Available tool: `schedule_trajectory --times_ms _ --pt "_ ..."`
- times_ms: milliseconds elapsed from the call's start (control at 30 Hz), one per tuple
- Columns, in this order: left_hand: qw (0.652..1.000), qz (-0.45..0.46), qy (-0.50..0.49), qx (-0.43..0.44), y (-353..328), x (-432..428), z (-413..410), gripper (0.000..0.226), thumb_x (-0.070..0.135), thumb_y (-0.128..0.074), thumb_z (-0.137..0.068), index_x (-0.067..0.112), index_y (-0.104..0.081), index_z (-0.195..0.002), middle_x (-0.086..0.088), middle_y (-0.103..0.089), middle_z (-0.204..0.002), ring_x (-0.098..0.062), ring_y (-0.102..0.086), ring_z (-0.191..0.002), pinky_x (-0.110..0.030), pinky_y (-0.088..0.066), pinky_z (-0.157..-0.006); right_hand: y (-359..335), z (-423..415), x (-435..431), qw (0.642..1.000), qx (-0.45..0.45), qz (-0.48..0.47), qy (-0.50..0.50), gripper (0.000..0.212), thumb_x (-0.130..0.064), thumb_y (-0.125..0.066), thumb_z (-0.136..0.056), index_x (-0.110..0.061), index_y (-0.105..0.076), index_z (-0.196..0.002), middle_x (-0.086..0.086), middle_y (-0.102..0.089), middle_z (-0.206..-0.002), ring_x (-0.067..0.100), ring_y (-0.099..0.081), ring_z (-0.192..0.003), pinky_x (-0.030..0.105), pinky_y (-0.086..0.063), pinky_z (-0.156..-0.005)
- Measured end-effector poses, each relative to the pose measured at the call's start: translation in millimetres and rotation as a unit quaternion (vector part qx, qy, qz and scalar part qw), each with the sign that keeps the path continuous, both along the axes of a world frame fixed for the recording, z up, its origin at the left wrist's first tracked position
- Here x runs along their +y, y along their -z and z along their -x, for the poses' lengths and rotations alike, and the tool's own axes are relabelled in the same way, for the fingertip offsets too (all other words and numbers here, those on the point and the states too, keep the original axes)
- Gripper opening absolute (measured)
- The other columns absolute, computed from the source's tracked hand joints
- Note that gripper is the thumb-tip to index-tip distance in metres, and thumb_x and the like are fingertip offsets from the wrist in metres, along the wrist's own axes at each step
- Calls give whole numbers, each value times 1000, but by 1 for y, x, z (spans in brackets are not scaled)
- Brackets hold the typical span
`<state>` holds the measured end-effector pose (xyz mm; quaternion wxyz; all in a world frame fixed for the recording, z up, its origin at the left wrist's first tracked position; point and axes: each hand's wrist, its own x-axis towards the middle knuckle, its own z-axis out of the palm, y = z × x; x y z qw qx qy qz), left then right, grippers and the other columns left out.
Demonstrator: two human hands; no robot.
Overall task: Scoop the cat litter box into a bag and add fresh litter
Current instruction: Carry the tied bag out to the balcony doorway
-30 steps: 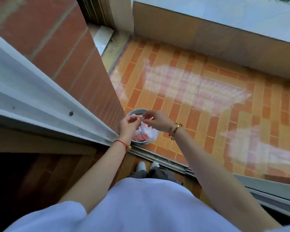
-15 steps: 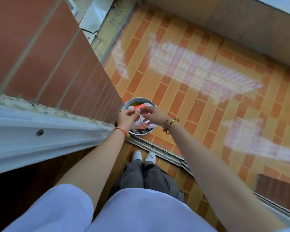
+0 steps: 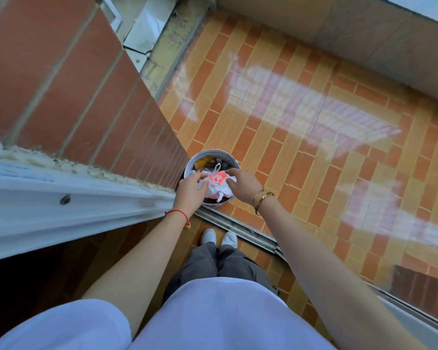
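Where the orange tiled floor meets the brick wall, a round grey bucket stands just beyond the sliding door track. Over its opening is the white plastic bag with red print, one handle loop standing up. The left hand and the right hand each have their grip closed on the bag, pinching its crumpled top from both sides.
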<state>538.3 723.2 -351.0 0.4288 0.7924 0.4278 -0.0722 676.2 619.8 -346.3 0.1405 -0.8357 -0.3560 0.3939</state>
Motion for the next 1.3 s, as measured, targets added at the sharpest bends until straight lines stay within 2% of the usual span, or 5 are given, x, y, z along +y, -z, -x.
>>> schedule_trajectory --times_ms 400,567,767,1067,1300 --pt "985 -112 120 -53 -63 -36 8 32 24 -50 -100 16 -60 -129 -2 -63 -125 -20 -56 -116 -35 -48 -95 -58 12 -64 993 -118 -28 -9 37 -25 -40 -102 -14 -48 -136 7 -56 -133 28 -44 -124 36 -36 -99" --pt "967 -150 186 -92 -84 -54 12 32 21 -53 -98 14 -61 -128 -1 -63 -122 -17 -52 -119 -30 -41 -96 -78 22 -103 989 -134 -39 46 41 -28 -39 -102 -15 -43 -140 6 -53 -138 28 -38 -131 39 -36 -104" --pt "943 -190 245 -121 -99 -68 26 31 29 -53 -98 25 -58 -128 5 -60 -127 -16 -50 -122 -40 -43 -102 -101 51 -159 975 -163 -51 141 45 -30 -41 -101 -13 -39 -144 4 -49 -141 24 -35 -135 37 -32 -108" --pt "890 -196 362 -197 -128 -86 65 34 24 -57 -96 17 -60 -129 -1 -61 -129 -22 -51 -123 -42 -43 -104 -126 147 -224 924 -218 -71 306 45 -32 -44 -100 -13 -43 -141 4 -52 -137 23 -38 -133 43 -37 -107" --pt "824 -173 477 -251 -148 -117 94 35 25 -55 -97 13 -59 -130 -7 -58 -131 -26 -50 -125 -45 -45 -103 -144 246 -258 867 -227 -62 439 45 -31 -44 -100 -16 -42 -142 2 -49 -140 20 -34 -135 43 -32 -112"
